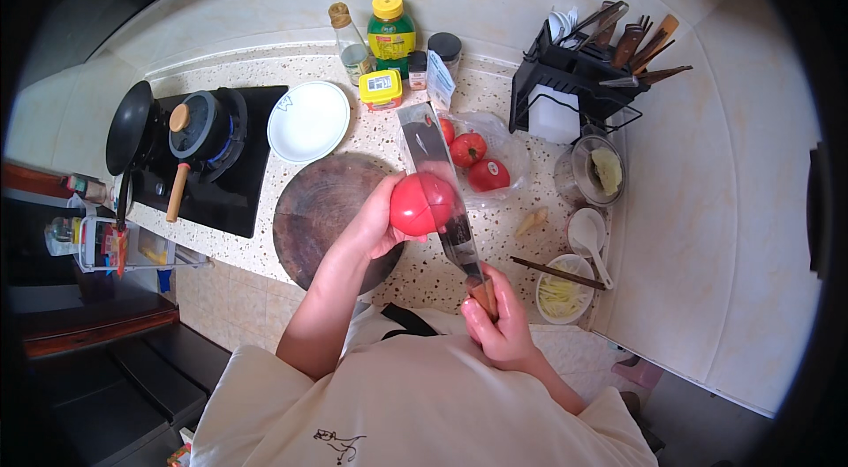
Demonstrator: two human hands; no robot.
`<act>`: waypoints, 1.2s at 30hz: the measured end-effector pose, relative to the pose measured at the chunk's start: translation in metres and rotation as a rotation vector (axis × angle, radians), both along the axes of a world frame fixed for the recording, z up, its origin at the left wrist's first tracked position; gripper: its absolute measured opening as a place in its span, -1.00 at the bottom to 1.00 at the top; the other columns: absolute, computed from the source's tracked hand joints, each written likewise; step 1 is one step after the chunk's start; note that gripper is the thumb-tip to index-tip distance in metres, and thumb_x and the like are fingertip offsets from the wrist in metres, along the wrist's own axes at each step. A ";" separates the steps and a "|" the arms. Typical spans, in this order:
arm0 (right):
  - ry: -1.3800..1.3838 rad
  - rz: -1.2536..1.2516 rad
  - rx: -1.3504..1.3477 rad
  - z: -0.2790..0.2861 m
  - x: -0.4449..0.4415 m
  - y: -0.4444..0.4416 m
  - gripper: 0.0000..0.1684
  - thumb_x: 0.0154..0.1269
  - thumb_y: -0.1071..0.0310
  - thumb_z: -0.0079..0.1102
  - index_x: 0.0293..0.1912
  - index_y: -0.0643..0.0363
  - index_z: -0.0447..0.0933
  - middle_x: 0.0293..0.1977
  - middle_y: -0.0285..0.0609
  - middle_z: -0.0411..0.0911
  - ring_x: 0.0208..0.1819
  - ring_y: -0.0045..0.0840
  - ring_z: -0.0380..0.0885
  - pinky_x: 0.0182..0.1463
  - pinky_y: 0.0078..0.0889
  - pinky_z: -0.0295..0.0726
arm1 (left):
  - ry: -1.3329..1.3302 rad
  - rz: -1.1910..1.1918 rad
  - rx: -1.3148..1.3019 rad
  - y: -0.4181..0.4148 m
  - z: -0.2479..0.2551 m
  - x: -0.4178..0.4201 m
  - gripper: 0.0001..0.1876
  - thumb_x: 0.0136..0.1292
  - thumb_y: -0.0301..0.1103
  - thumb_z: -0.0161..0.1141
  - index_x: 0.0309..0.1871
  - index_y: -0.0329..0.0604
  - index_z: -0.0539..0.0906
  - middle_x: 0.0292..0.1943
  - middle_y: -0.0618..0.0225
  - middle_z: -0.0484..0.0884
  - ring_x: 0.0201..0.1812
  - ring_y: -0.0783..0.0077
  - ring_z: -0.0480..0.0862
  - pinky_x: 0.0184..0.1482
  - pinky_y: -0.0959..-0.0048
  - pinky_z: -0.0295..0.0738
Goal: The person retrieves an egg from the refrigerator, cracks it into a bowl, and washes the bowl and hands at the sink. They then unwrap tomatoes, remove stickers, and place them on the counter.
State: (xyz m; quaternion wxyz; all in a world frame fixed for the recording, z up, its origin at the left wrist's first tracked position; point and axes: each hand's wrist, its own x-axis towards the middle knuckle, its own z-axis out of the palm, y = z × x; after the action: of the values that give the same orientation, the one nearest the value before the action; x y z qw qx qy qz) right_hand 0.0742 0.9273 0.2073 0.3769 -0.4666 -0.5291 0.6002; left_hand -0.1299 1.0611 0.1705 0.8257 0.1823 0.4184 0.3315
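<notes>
My left hand [375, 218] holds a red tomato [419, 203] above the right edge of a round wooden chopping board [318, 215]. Thin dark lines cross on the tomato's skin. In my right hand [500, 324] is the wooden handle of a kitchen knife with a broad blade [424, 135]. The blade slants up and away, right beside the tomato; whether its edge touches the skin I cannot tell. Behind the blade, several more tomatoes [489, 175] lie in a clear plastic bag [517, 159] on the speckled counter.
A lidded pot [202, 126] stands over a blue flame, beside a wok [131, 129]. A white plate [309, 122], bottles and jars [391, 36] line the back. At right are a black utensil rack [570, 76], a piece of ginger [531, 222] and a bowl of pale shreds [563, 295] with chopsticks across it.
</notes>
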 end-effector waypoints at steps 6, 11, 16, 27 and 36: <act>0.148 -0.047 -0.040 -0.005 0.002 -0.001 -0.38 0.44 0.42 -0.06 0.39 0.19 -0.02 -0.48 -0.32 0.34 -0.64 -0.78 0.21 -0.58 -0.67 0.22 | 0.109 -0.026 0.097 -0.004 -0.014 -0.001 -0.45 0.44 0.07 -0.21 0.18 -0.24 0.40 -0.10 0.09 0.64 -0.29 0.19 0.71 -0.45 0.37 0.60; 0.091 -0.195 0.078 -0.010 0.016 0.002 -0.35 0.47 0.37 -0.08 0.42 0.09 -0.08 -0.46 -0.26 0.35 -0.67 -0.74 0.23 -0.60 -0.66 0.26 | 0.029 0.037 -0.005 -0.014 -0.019 -0.025 -0.43 0.40 0.12 -0.07 0.15 -0.24 0.44 -0.16 0.14 0.66 -0.35 0.31 0.70 -0.44 0.45 0.58; 0.218 -0.344 0.022 -0.008 0.029 0.009 -0.36 0.42 0.42 0.00 0.38 0.24 0.00 -0.46 -0.33 0.37 -0.63 -0.79 0.26 -0.58 -0.70 0.30 | 0.161 -0.298 0.097 -0.042 -0.043 -0.002 -0.35 0.26 0.11 0.17 0.20 -0.24 0.42 -0.10 0.19 0.63 -0.26 0.43 0.68 -0.37 0.56 0.55; 0.300 -0.394 0.031 -0.012 0.032 0.002 -0.32 0.45 0.44 -0.09 0.44 -0.06 -0.08 -0.42 -0.23 0.36 -0.66 -0.73 0.25 -0.62 -0.67 0.30 | 0.981 -0.636 0.735 -0.055 -0.139 0.073 -0.36 0.12 0.10 0.27 0.09 -0.26 0.50 -0.02 -0.17 0.55 -0.07 -0.11 0.63 0.06 0.21 0.52; 0.335 -0.421 0.034 -0.022 0.034 0.006 -0.33 0.47 0.42 -0.09 0.44 -0.13 -0.07 -0.45 -0.21 0.33 -0.68 -0.68 0.24 -0.65 -0.64 0.31 | 1.379 -0.186 1.441 0.059 -0.099 0.103 -0.75 0.15 -0.42 0.07 -0.10 -0.19 0.61 -0.07 0.10 0.51 0.03 0.07 0.52 0.04 0.21 0.43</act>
State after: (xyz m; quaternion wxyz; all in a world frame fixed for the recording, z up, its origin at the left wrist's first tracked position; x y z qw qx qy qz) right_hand 0.1077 0.9330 0.1858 0.5837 -0.4542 -0.3606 0.5683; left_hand -0.0269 1.1204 0.0719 0.1179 0.8236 0.4890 0.2619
